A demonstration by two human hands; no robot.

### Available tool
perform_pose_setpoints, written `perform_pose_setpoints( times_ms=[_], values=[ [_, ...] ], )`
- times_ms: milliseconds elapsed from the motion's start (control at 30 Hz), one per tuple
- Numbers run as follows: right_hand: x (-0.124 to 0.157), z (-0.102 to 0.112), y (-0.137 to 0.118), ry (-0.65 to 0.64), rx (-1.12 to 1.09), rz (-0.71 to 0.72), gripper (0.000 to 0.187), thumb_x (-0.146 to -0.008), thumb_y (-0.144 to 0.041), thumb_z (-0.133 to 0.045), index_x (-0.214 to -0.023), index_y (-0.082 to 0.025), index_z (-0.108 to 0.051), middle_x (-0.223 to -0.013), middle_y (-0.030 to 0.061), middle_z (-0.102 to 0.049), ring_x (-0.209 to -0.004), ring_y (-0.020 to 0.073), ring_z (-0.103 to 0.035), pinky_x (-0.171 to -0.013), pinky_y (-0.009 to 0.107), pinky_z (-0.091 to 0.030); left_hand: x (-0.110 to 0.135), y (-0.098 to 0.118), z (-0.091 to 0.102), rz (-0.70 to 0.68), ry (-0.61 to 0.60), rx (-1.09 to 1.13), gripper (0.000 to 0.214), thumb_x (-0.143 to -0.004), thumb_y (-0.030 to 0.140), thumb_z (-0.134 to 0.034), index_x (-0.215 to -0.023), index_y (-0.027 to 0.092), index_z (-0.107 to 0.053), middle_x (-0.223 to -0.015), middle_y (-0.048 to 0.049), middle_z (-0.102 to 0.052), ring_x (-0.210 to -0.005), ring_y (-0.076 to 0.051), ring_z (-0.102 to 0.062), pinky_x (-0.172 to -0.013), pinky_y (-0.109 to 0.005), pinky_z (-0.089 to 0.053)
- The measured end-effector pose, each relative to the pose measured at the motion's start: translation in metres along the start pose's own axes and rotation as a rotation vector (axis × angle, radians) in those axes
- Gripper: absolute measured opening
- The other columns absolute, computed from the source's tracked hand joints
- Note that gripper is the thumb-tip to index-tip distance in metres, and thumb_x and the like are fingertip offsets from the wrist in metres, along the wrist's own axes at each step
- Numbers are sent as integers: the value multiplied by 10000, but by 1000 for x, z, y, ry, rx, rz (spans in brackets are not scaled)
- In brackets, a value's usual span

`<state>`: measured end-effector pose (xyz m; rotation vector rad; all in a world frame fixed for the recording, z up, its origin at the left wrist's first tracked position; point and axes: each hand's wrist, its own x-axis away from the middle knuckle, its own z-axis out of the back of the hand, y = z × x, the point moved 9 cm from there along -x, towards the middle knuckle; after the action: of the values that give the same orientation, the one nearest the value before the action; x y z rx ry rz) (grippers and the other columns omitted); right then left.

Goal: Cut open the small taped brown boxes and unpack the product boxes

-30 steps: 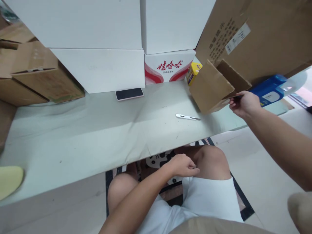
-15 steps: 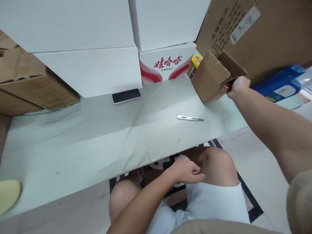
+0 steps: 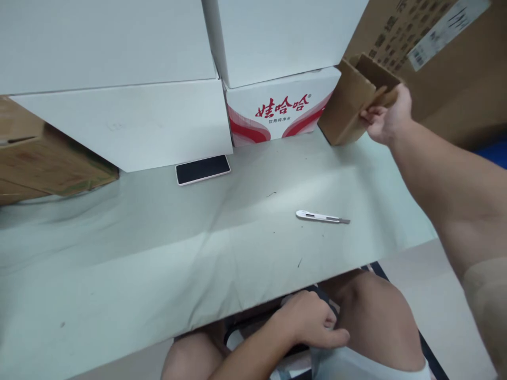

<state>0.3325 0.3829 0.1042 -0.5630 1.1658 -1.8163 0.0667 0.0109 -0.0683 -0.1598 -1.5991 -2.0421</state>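
Observation:
My right hand (image 3: 386, 116) is closed on the front edge of a small open-topped cardboard box (image 3: 344, 108), at the back right of the table. The box is slightly tilted and its inside is mostly hidden. Low over my lap, my left hand (image 3: 312, 322) has its fingers curled in and its thumb stretched out; I see nothing in it. A white utility knife (image 3: 320, 217) with its blade out lies on the table between the two hands. Farther left, a phone (image 3: 203, 170) with a dark screen lies flat.
White cartons (image 3: 166, 121) are stacked along the back, one water carton (image 3: 283, 111) bearing red lettering. A brown carton (image 3: 51, 158) stands at the left. Behind my right hand leans a large cardboard carton (image 3: 455, 89). A pale cloth (image 3: 158, 274) covers the table.
My right hand has moved the small cardboard box back, away from the knife, and it now hides the yellow package. The view has shifted; my left hand stays over my lap.

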Motion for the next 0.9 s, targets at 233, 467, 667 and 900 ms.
perform_pose_setpoints(
  times_ms=[233, 467, 667, 900],
  values=[
    [54, -26, 13, -125, -296, -335, 422, -1079, -391, -182, -1438, -230, -338, -908, 16, -543, -871, 113, -671, -850, 319, -489, -1, 5, 7, -52, -8, -19, 541, -802, 484, -622, -485, 181, -305, -433, 41, -262, -468, -108, -211, -565, -325, -204],
    [128, -39, -22, -253, -12, -243, 158, -871, -80, -619, -924, -206, -538, -781, -19, -545, -703, 89, -570, -775, 290, -443, 13, 10, -6, -44, -57, -137, 469, -830, 588, -571, -542, 225, -499, -528, 26, -448, -539, -154, -374, -586, -322, -290],
    [210, -133, -112, -499, 172, 50, 216, -788, -33, -643, -926, -199, -638, -871, 11, -673, -778, 103, -625, -779, 267, -466, 37, 19, 2, -73, -37, -6, 452, -843, 531, -656, -545, 205, -557, -568, 20, -552, -610, -152, -497, -626, -299, -368],
    [346, -310, -212, -792, 522, 676, 207, -820, -268, -692, -663, -185, -584, -644, 2, -609, -645, 125, -508, -655, 282, -382, 76, -2, 59, 12, 274, 605, 420, -780, 491, -791, -574, 189, -584, -550, 52, -464, -635, -129, -465, -674, -276, -385]
  ],
)
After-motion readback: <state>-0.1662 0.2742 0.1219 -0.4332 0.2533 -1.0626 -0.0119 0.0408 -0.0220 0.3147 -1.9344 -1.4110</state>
